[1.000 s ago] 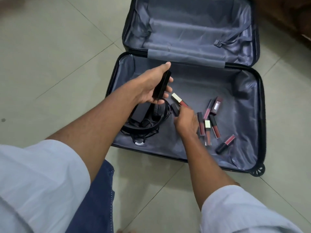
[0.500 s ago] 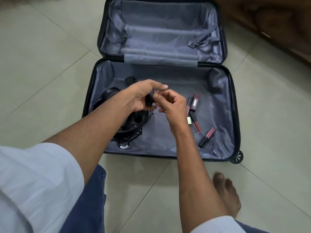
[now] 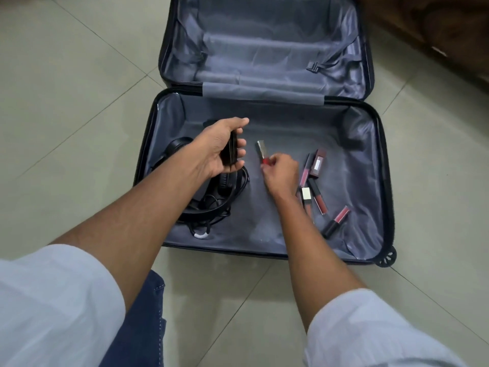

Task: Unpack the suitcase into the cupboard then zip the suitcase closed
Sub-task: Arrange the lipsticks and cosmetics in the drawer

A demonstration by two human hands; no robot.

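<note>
A black suitcase point(image 3: 386, 165) lies open on the floor, grey lining showing in both halves. My left hand point(image 3: 219, 149) hovers over its near half, curled around a small black box point(image 3: 229, 152). My right hand point(image 3: 280, 172) pinches a red lipstick with a silver cap point(image 3: 262, 152) just above the lining. Black headphones with a tangled cable point(image 3: 209, 205) lie under my left forearm. Several pink and red lip gloss tubes point(image 3: 318, 197) are scattered to the right of my right hand.
The suitcase's far half point(image 3: 264, 49) holds only its straps and a buckle point(image 3: 313, 67). Pale floor tiles point(image 3: 66, 102) surround the case. Dark wooden furniture point(image 3: 436, 27) stands at the top right. A suitcase wheel point(image 3: 386, 256) sticks out at the near right corner.
My hands were together at the black box; they have separated. My right hand has moved right and down and now holds the red lipstick. The left hand keeps the black box.
</note>
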